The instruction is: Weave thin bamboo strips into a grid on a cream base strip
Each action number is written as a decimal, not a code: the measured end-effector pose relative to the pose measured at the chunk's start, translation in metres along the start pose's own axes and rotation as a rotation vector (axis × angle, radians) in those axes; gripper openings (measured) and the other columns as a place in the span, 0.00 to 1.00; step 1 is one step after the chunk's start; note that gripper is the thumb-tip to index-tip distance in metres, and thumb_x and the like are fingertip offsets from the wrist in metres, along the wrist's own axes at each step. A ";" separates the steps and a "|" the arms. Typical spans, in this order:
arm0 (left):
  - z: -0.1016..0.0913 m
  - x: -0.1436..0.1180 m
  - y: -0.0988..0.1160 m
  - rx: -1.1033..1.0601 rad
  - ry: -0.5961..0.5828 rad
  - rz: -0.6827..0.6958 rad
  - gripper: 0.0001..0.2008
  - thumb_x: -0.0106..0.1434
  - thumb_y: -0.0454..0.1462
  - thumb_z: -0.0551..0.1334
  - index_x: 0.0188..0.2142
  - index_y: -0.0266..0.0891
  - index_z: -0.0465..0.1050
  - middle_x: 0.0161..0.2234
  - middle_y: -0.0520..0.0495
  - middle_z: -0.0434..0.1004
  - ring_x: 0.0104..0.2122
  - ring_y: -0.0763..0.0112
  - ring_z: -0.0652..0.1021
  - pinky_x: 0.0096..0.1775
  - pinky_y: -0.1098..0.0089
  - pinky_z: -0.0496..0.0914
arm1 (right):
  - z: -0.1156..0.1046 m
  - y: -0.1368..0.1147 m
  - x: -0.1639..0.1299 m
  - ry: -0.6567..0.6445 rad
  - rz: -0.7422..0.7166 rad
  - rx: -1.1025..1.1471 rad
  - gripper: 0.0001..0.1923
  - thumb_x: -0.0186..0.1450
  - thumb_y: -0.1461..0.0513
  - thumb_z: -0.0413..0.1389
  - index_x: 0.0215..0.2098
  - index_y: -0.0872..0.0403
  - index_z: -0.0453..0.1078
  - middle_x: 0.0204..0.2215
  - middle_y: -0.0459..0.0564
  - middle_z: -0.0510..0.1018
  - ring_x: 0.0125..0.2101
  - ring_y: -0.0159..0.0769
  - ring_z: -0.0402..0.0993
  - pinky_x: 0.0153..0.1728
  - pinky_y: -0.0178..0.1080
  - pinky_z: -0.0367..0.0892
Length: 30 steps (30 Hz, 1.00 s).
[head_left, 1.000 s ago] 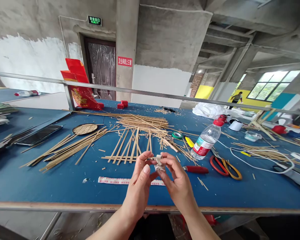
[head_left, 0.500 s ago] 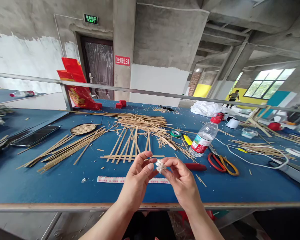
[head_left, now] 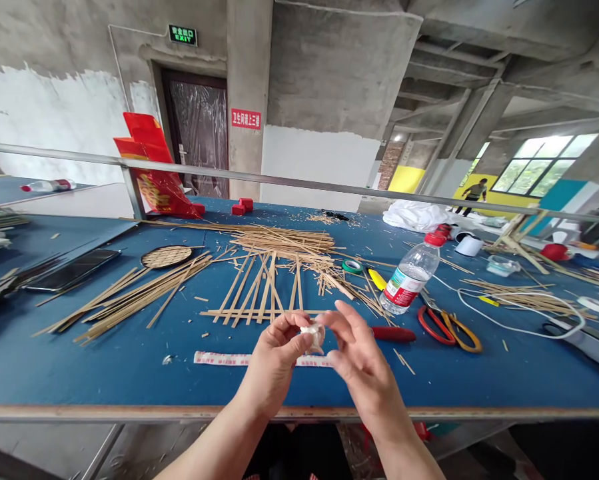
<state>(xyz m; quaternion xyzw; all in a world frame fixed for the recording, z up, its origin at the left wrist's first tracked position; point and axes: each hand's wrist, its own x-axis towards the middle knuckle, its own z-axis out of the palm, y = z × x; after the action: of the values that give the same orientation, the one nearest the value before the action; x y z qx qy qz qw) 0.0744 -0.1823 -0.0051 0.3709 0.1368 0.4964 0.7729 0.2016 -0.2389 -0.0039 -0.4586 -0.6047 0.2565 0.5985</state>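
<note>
A small crumpled white wad [head_left: 313, 335], perhaps tissue or tape, is pinched between the thumb and fingers of my left hand [head_left: 275, 353]. Close by on its right, my right hand [head_left: 363, 360] has its thumb and fingers apart, the fingertips near the wad; whether they touch it is unclear. Beneath the hands a white paper strip with red print [head_left: 222, 359] lies flat on the blue table. Just beyond them is a loose lattice of bamboo strips [head_left: 252, 315]. A red handle-like object [head_left: 393, 334] lies right of my right hand.
On the right stand a water bottle [head_left: 410, 277] and scissors [head_left: 452, 327], with a white cable [head_left: 524, 327] beyond. Bamboo strips [head_left: 149, 293], a round woven piece [head_left: 166, 257] and a phone [head_left: 74, 270] lie left. A metal rail [head_left: 279, 180] crosses behind. A person [head_left: 474, 193] stands far off.
My right hand has come off the white wad and its fingers have spread. The left hand keeps its pinch on the wad, slightly lower now.
</note>
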 end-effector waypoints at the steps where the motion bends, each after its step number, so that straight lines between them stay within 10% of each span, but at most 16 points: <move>1: 0.000 0.000 0.000 -0.023 0.009 -0.007 0.06 0.49 0.33 0.67 0.27 0.36 0.70 0.35 0.52 0.68 0.33 0.76 0.71 0.35 0.75 0.66 | -0.002 0.002 0.000 0.066 -0.005 0.014 0.26 0.63 0.58 0.47 0.58 0.46 0.47 0.52 0.53 0.64 0.55 0.40 0.56 0.52 0.48 0.58; 9: -0.002 -0.001 -0.008 -0.089 0.046 -0.070 0.12 0.48 0.33 0.68 0.33 0.38 0.70 0.41 0.49 0.69 0.38 0.71 0.73 0.38 0.73 0.66 | 0.006 0.010 -0.008 0.010 0.086 -0.134 0.27 0.60 0.59 0.52 0.56 0.47 0.50 0.45 0.53 0.68 0.43 0.38 0.69 0.41 0.41 0.69; 16: -0.009 0.001 -0.005 -0.191 0.098 -0.127 0.18 0.51 0.38 0.66 0.41 0.42 0.66 0.48 0.46 0.65 0.51 0.59 0.66 0.39 0.69 0.69 | 0.007 0.014 -0.015 0.096 -0.272 -0.431 0.21 0.61 0.68 0.49 0.52 0.47 0.56 0.32 0.48 0.68 0.34 0.33 0.68 0.37 0.37 0.68; 20: -0.010 0.002 -0.004 -0.225 0.068 -0.113 0.14 0.55 0.41 0.62 0.40 0.41 0.66 0.48 0.45 0.64 0.52 0.57 0.64 0.42 0.64 0.69 | 0.000 0.009 -0.014 0.110 -0.125 -0.354 0.15 0.62 0.62 0.49 0.47 0.48 0.62 0.40 0.51 0.67 0.39 0.36 0.68 0.39 0.38 0.67; 26: -0.004 -0.015 -0.004 0.170 -0.055 0.178 0.18 0.61 0.46 0.53 0.50 0.46 0.60 0.57 0.45 0.52 0.56 0.54 0.56 0.48 0.56 0.65 | -0.009 0.004 -0.010 0.158 0.098 -0.326 0.11 0.61 0.54 0.49 0.32 0.50 0.69 0.48 0.51 0.62 0.51 0.43 0.58 0.42 0.39 0.65; 30: -0.002 -0.026 -0.005 0.457 -0.220 0.289 0.24 0.61 0.50 0.51 0.55 0.48 0.54 0.60 0.45 0.43 0.57 0.52 0.53 0.51 0.55 0.60 | -0.006 0.008 -0.010 0.178 0.096 -0.303 0.14 0.58 0.55 0.53 0.42 0.49 0.64 0.47 0.51 0.65 0.49 0.40 0.61 0.47 0.41 0.61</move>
<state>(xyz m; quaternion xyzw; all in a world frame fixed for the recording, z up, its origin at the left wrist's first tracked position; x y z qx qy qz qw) 0.0643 -0.2050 -0.0143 0.6027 0.1061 0.5143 0.6008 0.2074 -0.2450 -0.0142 -0.5928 -0.5583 0.1493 0.5608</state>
